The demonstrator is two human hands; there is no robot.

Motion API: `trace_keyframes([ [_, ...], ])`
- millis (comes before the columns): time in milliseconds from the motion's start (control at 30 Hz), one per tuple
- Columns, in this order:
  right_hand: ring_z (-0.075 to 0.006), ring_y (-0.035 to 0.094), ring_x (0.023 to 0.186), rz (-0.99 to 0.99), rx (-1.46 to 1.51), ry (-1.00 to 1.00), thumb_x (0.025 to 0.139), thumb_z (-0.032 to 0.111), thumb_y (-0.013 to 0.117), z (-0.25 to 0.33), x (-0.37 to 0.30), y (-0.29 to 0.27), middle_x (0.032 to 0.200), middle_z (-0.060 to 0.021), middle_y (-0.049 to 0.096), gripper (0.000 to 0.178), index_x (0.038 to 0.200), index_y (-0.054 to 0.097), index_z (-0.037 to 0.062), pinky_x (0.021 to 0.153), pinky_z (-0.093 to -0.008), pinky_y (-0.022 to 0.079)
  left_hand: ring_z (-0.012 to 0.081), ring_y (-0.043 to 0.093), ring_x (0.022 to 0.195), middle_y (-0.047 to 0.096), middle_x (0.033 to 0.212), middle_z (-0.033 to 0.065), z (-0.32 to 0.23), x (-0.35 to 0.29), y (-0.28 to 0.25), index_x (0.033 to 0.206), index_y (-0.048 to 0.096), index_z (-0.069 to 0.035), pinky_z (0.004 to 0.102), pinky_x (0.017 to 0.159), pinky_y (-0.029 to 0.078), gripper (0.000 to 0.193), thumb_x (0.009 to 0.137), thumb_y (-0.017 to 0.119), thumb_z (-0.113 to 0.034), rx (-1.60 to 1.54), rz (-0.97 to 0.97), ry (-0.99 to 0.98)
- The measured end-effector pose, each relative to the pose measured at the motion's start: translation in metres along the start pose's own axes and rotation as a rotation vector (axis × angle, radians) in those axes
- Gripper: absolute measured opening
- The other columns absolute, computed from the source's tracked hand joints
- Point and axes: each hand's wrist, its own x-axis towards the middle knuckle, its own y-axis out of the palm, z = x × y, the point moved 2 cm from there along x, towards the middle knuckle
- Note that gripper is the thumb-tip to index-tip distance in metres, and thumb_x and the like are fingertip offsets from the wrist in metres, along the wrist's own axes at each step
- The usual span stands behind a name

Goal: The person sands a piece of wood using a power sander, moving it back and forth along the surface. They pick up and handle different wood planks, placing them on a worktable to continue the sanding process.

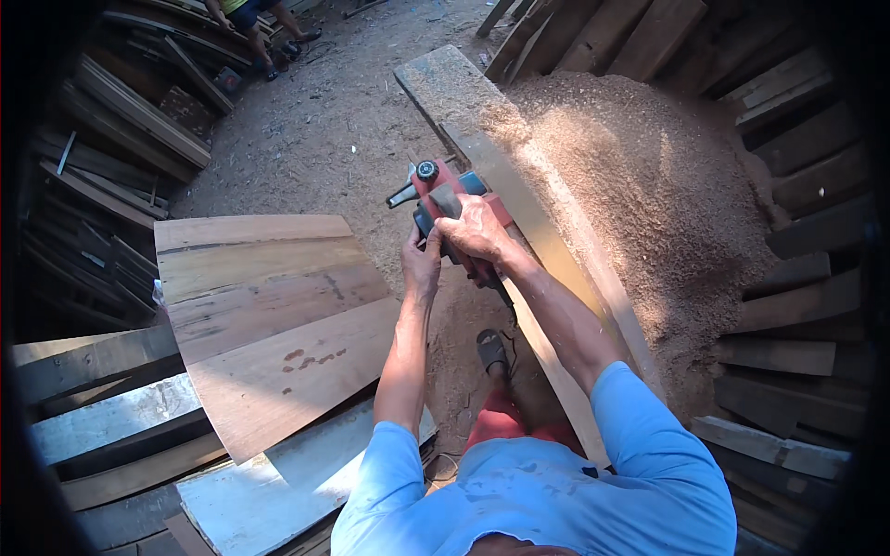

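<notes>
A red and dark electric hand planer (495, 208) with a round black knob is held over the left edge of a long plank (519, 218). My right hand (477, 229) is closed around the planer's handle. Just to its left, my left hand (422, 261) grips the planer's near left side, the thumbs of both hands close together. The planer looks tilted onto its side, and its underside is partly hidden. Whether it touches the plank I cannot tell.
A large heap of wood shavings (667, 185) lies right of the plank. On the left rests a wide panel of joined boards (278, 278). Stacked boards (788, 357) line the right, with more timber (139, 111) at the far left. A person (250, 18) stands at the back.
</notes>
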Motion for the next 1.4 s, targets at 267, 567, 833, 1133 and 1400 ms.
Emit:
trace_keyframes([
  [267,-0.0378,0.074,0.094,-0.051,-0.081,0.000,0.079,0.032,0.074,-0.021,-0.037,-0.012,0.099,-0.0310,0.072,0.052,0.105,0.064,-0.0123,0.085,-0.0448,0.058,0.0128,0.066,0.097,0.075,0.113,0.0066,-0.007,-0.043,0.023,0.135,0.067,-0.002,0.0310,0.086,0.055,0.039,0.104,0.069,-0.025,0.081,-0.023,-0.016],
  [567,-0.0374,0.071,0.089,-0.027,-0.060,0.148,0.085,0.024,0.078,-0.105,-0.321,-0.029,0.095,-0.0243,0.070,0.039,0.109,0.064,-0.0031,0.081,-0.0464,0.056,0.0229,0.061,0.102,0.057,0.113,0.0126,0.046,-0.332,0.076,0.154,0.050,-0.003,0.0360,0.089,0.052,0.071,0.096,0.078,-0.033,0.282,0.042,-0.236],
  [833,-0.0368,0.071,0.086,-0.028,-0.036,0.163,0.086,0.023,0.078,-0.121,-0.371,-0.032,0.092,-0.0235,0.068,0.036,0.106,0.063,-0.0017,0.078,-0.0470,0.055,0.0224,0.061,0.105,0.057,0.118,0.0135,0.057,-0.386,0.088,0.160,0.043,-0.002,0.0346,0.093,0.053,0.080,0.096,0.079,-0.035,0.249,0.047,-0.260],
  [1133,-0.0343,0.072,0.094,-0.053,-0.037,-0.037,0.084,0.033,0.078,-0.073,-0.168,-0.013,0.100,-0.0244,0.070,0.048,0.110,0.065,-0.0052,0.085,-0.0450,0.057,0.0165,0.063,0.101,0.062,0.115,0.0097,0.043,-0.181,0.043,0.154,0.049,0.001,0.0327,0.088,0.055,0.067,0.099,0.075,-0.027,0.131,-0.054,-0.107],
  [1400,-0.0373,0.074,0.086,0.000,0.004,0.000,0.078,0.029,0.071,-0.002,0.004,-0.007,0.090,-0.0275,0.073,0.046,0.102,0.065,-0.0103,0.080,-0.0459,0.059,0.0109,0.066,0.096,0.076,0.109,0.0059,0.001,0.008,0.003,0.135,0.068,0.000,0.0288,0.084,0.055,0.045,0.102,0.073,-0.029,0.034,-0.016,-0.021],
])
